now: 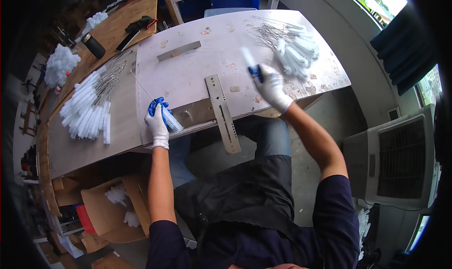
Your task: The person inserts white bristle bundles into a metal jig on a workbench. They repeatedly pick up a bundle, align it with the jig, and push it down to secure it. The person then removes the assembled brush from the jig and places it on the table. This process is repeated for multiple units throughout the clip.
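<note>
Both my hands wear white gloves with blue fingertips. My left hand (158, 116), at the table's near edge, is closed around a bottle brush (173, 121). Its pale bristles stick out beside the palm, and a thin looped wire handle points up and left. My right hand (270, 83) is raised over the right part of the table, closed on a white elongated thing (247, 57) too smeared by motion to name. Near that hand lies a pile of white brushes (296, 52) with wire handles. Left of my left hand is another fanned-out pile of brushes (87, 111).
A slotted metal plate (222, 113) juts over the near edge of the table (188, 76). Farther back lies a flat metal strip (179, 51). A dark bottle (93, 45) and a phone (127, 40) are at the back left. Below left stands a cardboard box (101, 217).
</note>
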Demonstrator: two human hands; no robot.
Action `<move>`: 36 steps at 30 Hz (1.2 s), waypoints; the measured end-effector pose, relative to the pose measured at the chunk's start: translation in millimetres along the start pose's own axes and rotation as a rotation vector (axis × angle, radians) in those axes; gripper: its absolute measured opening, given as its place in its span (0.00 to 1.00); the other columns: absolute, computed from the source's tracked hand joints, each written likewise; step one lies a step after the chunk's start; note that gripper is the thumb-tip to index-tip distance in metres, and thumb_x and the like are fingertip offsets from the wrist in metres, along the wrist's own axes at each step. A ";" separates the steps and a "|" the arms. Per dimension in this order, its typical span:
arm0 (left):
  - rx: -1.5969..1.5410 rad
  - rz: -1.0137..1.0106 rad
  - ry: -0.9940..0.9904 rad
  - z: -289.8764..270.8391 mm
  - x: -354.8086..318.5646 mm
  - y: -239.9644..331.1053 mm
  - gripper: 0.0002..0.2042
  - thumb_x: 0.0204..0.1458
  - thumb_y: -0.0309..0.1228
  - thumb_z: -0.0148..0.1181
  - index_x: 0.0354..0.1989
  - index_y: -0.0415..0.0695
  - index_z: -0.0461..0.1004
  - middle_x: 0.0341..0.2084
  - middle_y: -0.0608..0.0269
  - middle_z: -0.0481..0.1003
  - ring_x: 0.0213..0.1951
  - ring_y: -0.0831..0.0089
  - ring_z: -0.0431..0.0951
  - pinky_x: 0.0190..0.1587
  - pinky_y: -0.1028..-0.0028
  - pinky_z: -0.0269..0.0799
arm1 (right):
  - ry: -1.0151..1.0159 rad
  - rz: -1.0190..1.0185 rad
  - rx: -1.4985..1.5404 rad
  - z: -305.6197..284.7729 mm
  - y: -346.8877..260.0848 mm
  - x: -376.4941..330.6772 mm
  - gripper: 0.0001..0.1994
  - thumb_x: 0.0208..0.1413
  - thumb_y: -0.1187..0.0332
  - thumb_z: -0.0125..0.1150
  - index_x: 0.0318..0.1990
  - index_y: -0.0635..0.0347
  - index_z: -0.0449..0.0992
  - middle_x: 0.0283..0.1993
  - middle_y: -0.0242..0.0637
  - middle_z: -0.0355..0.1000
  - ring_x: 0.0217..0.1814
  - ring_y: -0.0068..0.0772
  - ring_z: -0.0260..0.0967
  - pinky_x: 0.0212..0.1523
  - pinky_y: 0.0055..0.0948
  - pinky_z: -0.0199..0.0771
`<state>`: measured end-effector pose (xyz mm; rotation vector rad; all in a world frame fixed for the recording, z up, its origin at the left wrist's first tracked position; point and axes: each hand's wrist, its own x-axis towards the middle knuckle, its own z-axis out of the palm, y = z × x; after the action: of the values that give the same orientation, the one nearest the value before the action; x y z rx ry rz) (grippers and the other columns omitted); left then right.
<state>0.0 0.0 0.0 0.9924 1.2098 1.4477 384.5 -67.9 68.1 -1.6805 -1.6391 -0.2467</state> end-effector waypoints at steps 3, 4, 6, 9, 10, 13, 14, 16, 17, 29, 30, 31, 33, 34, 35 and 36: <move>-0.018 -0.008 0.016 2.5 -4.6 4.4 0.10 0.62 0.28 0.56 0.45 0.38 0.80 0.33 0.59 0.80 0.33 0.74 0.79 0.31 0.73 0.78 | -0.079 0.056 -0.340 -40.7 90.1 18.9 0.12 0.55 0.59 0.66 0.35 0.57 0.75 0.34 0.45 0.77 0.35 0.51 0.77 0.39 0.46 0.75; -0.014 -0.004 0.020 4.9 -6.7 3.6 0.10 0.62 0.28 0.56 0.46 0.38 0.80 0.33 0.59 0.80 0.33 0.74 0.79 0.31 0.73 0.77 | -0.100 0.088 -0.415 -51.6 119.1 21.9 0.13 0.56 0.57 0.65 0.38 0.57 0.76 0.34 0.45 0.78 0.36 0.51 0.77 0.41 0.47 0.75; 0.001 0.015 0.016 10.8 -5.0 5.3 0.10 0.63 0.28 0.54 0.46 0.39 0.80 0.33 0.59 0.80 0.32 0.74 0.79 0.31 0.73 0.77 | -0.145 0.200 -0.534 -70.4 159.8 29.6 0.18 0.57 0.53 0.64 0.46 0.57 0.78 0.36 0.45 0.79 0.39 0.52 0.78 0.44 0.48 0.76; 0.037 0.046 0.026 7.7 -6.6 5.3 0.12 0.65 0.29 0.52 0.47 0.39 0.79 0.33 0.58 0.80 0.32 0.73 0.79 0.32 0.72 0.78 | -0.134 0.275 -0.632 -82.8 159.1 35.9 0.24 0.56 0.49 0.64 0.52 0.57 0.77 0.50 0.45 0.77 0.52 0.50 0.74 0.51 0.47 0.73; 0.043 0.066 0.027 8.5 -6.4 4.3 0.12 0.65 0.30 0.51 0.48 0.39 0.79 0.34 0.58 0.80 0.32 0.73 0.79 0.32 0.72 0.78 | -0.034 0.220 -0.671 -83.0 158.7 34.0 0.24 0.56 0.49 0.64 0.53 0.57 0.77 0.51 0.45 0.76 0.53 0.49 0.73 0.53 0.47 0.72; 0.058 0.044 0.024 6.4 -5.6 4.7 0.12 0.66 0.30 0.49 0.48 0.40 0.79 0.33 0.57 0.80 0.32 0.72 0.80 0.33 0.72 0.78 | 0.171 0.096 -0.442 -70.9 133.4 26.0 0.21 0.54 0.56 0.68 0.51 0.57 0.76 0.51 0.43 0.75 0.55 0.50 0.70 0.56 0.48 0.68; 0.063 0.023 0.027 4.8 -4.3 5.3 0.12 0.66 0.30 0.49 0.47 0.40 0.79 0.33 0.57 0.80 0.32 0.71 0.80 0.33 0.71 0.78 | 0.149 -0.013 -0.345 -62.8 116.5 22.9 0.19 0.53 0.58 0.68 0.49 0.57 0.77 0.49 0.44 0.75 0.53 0.51 0.70 0.54 0.48 0.69; 0.007 -0.076 0.063 5.0 0.7 8.5 0.12 0.65 0.30 0.50 0.46 0.39 0.78 0.32 0.56 0.80 0.30 0.70 0.80 0.32 0.71 0.78 | 0.039 -0.114 -0.109 -36.3 69.0 10.9 0.14 0.52 0.63 0.69 0.44 0.57 0.78 0.44 0.44 0.76 0.49 0.51 0.72 0.50 0.45 0.72; -0.034 -0.107 0.058 10.7 1.4 15.7 0.12 0.65 0.30 0.49 0.46 0.38 0.78 0.32 0.55 0.80 0.28 0.70 0.79 0.31 0.70 0.79 | -0.051 -0.108 0.025 -21.0 38.7 3.9 0.11 0.52 0.65 0.69 0.41 0.57 0.79 0.41 0.44 0.76 0.46 0.51 0.73 0.47 0.44 0.74; -0.585 -0.307 -0.379 71.3 22.9 18.0 0.19 0.67 0.37 0.50 0.59 0.38 0.72 0.46 0.53 0.78 0.45 0.62 0.79 0.48 0.61 0.79 | -0.930 0.490 0.795 90.9 -140.9 9.7 0.22 0.57 0.55 0.67 0.41 0.71 0.81 0.33 0.43 0.81 0.34 0.33 0.79 0.36 0.31 0.76; -0.605 -0.311 -0.404 73.6 23.4 15.0 0.19 0.67 0.38 0.50 0.59 0.38 0.72 0.47 0.53 0.78 0.46 0.62 0.79 0.49 0.61 0.79 | -0.986 0.560 0.838 95.8 -139.3 12.7 0.22 0.56 0.56 0.69 0.42 0.73 0.80 0.34 0.43 0.81 0.34 0.32 0.79 0.35 0.30 0.76; -0.614 -0.332 -0.431 74.6 23.9 12.2 0.20 0.67 0.39 0.50 0.60 0.38 0.71 0.48 0.53 0.77 0.48 0.62 0.78 0.51 0.61 0.78 | -0.952 0.566 0.871 100.8 -137.5 13.3 0.18 0.58 0.60 0.67 0.42 0.72 0.82 0.31 0.36 0.79 0.29 0.21 0.75 0.31 0.23 0.75; -0.634 -0.372 -0.482 73.4 26.0 8.1 0.22 0.69 0.40 0.48 0.64 0.38 0.68 0.52 0.52 0.75 0.51 0.63 0.76 0.56 0.60 0.76 | -0.776 0.491 0.732 103.2 -140.1 12.1 0.18 0.57 0.60 0.68 0.42 0.71 0.82 0.30 0.36 0.80 0.28 0.22 0.76 0.30 0.23 0.76; -0.592 -0.350 -0.509 71.6 29.3 7.5 0.21 0.68 0.40 0.49 0.62 0.37 0.69 0.50 0.51 0.76 0.49 0.63 0.78 0.54 0.60 0.78 | -0.815 0.435 0.673 99.8 -141.1 15.0 0.18 0.57 0.60 0.68 0.41 0.71 0.82 0.30 0.38 0.80 0.29 0.24 0.77 0.31 0.25 0.76; -0.507 -0.358 -0.475 69.0 33.1 7.2 0.21 0.67 0.40 0.50 0.61 0.37 0.70 0.50 0.51 0.76 0.48 0.62 0.79 0.53 0.60 0.78 | -0.855 0.378 0.615 94.5 -141.1 20.4 0.18 0.56 0.59 0.68 0.40 0.70 0.82 0.29 0.39 0.80 0.29 0.26 0.77 0.31 0.27 0.76; -0.422 -0.364 -0.446 68.8 36.6 11.1 0.21 0.67 0.40 0.51 0.60 0.37 0.71 0.49 0.50 0.77 0.47 0.62 0.79 0.52 0.61 0.79 | -0.889 0.320 0.556 88.4 -143.0 25.2 0.18 0.55 0.59 0.68 0.39 0.70 0.83 0.29 0.40 0.80 0.30 0.28 0.78 0.32 0.29 0.76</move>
<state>57.2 48.9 23.0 0.7052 0.6763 1.0577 225.1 -9.5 76.4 -1.6401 -1.7338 1.1570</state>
